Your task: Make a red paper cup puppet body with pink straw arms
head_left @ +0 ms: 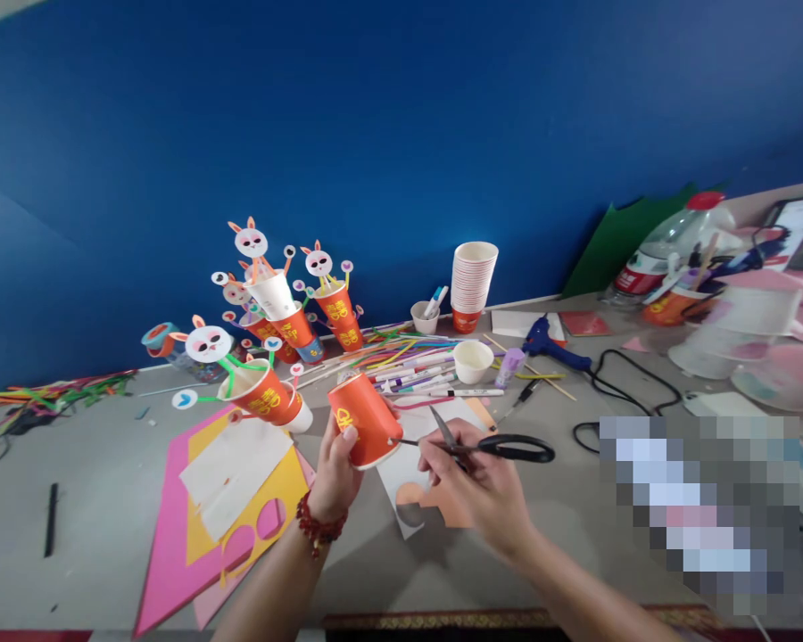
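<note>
My left hand (pixel 336 468) is wrapped around an orange paper cup (pixel 368 419) with yellow lettering, which leans at a tilt above the table. My right hand (pixel 478 477) grips a pair of scissors (pixel 518 448) with black handles. The blades are spread apart; one points up and left, and the other's tip is at the cup's lower right side, seemingly touching it. Beneath the hands lie pieces of white and orange paper (pixel 451 504). Close to my left hand stands an orange cup (pixel 264 397) bearing a rabbit face on green pipe-cleaner stems.
More rabbit-topped cups (pixel 335 308) stand by the blue wall. Markers (pixel 428 366) and sticks lie in a pile behind the hands. A cup stack (pixel 474 281), a blue glue gun (pixel 552 343) with its cord, and a large bottle (pixel 662 254) are to the right. Pink card (pixel 164 535) lies left.
</note>
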Demonstrator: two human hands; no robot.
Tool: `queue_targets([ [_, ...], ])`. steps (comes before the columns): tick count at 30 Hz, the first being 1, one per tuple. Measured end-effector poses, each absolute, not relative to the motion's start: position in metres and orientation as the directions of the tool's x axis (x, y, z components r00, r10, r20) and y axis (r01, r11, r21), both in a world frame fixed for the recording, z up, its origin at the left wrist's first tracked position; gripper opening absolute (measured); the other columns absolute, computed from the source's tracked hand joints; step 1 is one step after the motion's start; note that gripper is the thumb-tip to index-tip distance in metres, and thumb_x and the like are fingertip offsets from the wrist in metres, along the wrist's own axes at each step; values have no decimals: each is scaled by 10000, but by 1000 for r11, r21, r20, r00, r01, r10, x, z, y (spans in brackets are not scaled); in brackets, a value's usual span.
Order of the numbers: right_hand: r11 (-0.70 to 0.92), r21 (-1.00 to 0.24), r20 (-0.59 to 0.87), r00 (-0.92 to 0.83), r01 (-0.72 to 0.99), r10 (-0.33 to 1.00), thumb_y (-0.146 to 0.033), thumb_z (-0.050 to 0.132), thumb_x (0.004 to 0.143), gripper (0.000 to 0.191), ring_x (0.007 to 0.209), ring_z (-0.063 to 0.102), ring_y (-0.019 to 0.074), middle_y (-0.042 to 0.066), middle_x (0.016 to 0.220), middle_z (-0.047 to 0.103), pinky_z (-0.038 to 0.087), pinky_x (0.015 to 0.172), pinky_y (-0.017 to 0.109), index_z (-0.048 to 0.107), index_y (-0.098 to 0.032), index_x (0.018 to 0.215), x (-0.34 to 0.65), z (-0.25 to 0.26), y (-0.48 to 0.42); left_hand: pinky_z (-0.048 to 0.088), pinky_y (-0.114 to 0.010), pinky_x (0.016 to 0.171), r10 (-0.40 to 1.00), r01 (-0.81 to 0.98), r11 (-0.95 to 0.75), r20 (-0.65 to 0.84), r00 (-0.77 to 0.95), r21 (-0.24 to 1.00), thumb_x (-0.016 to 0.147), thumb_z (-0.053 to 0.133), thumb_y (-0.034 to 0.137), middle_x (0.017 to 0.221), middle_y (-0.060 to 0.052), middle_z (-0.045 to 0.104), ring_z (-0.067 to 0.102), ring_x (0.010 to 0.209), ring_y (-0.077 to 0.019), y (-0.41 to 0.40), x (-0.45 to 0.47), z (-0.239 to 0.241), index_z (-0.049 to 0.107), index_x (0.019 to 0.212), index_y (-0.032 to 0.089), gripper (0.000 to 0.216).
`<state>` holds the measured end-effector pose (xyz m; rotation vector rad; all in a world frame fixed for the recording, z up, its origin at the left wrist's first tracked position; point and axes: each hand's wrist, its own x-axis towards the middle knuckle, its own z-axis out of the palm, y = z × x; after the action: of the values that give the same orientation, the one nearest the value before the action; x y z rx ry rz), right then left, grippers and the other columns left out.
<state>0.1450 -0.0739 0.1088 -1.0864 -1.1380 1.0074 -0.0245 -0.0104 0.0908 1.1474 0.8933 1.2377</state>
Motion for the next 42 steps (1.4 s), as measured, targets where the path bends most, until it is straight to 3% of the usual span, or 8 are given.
queue_targets([
  [10, 434, -841, 456, -7, 323, 890, -275, 551, 949, 208, 559, 524, 124, -21, 631, 557, 397, 531, 233, 568, -211, 752, 153, 116, -71, 520, -387, 912, 992, -226, -64, 86, 91, 972, 801, 619, 376, 927, -90, 715, 636, 1041, -287, -12, -28, 86, 655, 955, 207, 231],
  [15, 298, -933, 303, -6, 200, 953, -310, 558, 940, 225, 523, 514, 118, -20, 617, 583, 379, 476, 215, 555, -208, 740, 146, 113, -72, 539, -437, 864, 974, -263, -118, 163, 155, 957, 727, 720, 512, 1037, -96, 705, 660, 960, -297, -14, -36, 65, 550, 1264, 244, 623],
  [20, 171, -983, 176, 66, 65, 982, -344, 592, 921, 231, 527, 561, 127, -18, 601, 600, 417, 472, 209, 568, -202, 740, 142, 108, -75, 564, -406, 738, 960, -168, -143, 178, 218, 975, 581, 871, 472, 1016, -107, 707, 667, 855, -286, -14, -53, 54, 522, 1306, 265, 831],
  [26, 369, -912, 383, 47, 177, 923, -230, 569, 904, 78, 651, 649, 152, 25, 756, 692, 488, 578, 230, 638, -198, 886, 147, 112, -76, 489, -498, 992, 894, -200, -307, 354, 275, 930, 611, 887, 402, 1161, -109, 660, 581, 1181, -358, -7, -52, 77, 494, 1290, 297, 791],
  [31, 451, -851, 479, 45, 270, 877, -194, 552, 911, 91, 648, 650, 150, 16, 738, 703, 483, 613, 241, 638, -214, 886, 151, 113, -73, 477, -558, 1019, 819, -445, -283, 456, 348, 850, 481, 767, 787, 1397, -118, 504, 407, 1363, -432, -3, -46, 84, 515, 1221, 329, 906],
  [33, 462, -844, 488, 34, 273, 872, -216, 558, 921, 94, 639, 641, 151, 15, 716, 693, 473, 602, 242, 639, -214, 873, 151, 111, -71, 465, -570, 1032, 818, -396, -294, 443, 367, 870, 517, 761, 776, 1375, -125, 513, 407, 1364, -430, -3, -46, 87, 521, 1189, 312, 851],
  [37, 362, -921, 375, 77, 144, 924, -279, 580, 930, 170, 600, 608, 138, 15, 678, 655, 459, 565, 234, 638, -200, 791, 146, 111, -72, 433, -600, 1047, 754, -282, -489, 562, 339, 825, 674, 810, 550, 1231, -110, 587, 538, 1239, -372, -6, -44, 95, 485, 1194, 304, 660],
  [42, 9, -944, -16, 71, -329, 997, -427, 685, 862, 307, 566, 597, 127, 5, 619, 637, 472, 532, 217, 578, -184, 709, 135, 116, -74, 502, -552, 964, 577, -132, -779, 783, 233, 613, 701, 810, 394, 1146, -89, 606, 607, 1088, -308, -7, -39, 98, 489, 1246, 274, 643],
])
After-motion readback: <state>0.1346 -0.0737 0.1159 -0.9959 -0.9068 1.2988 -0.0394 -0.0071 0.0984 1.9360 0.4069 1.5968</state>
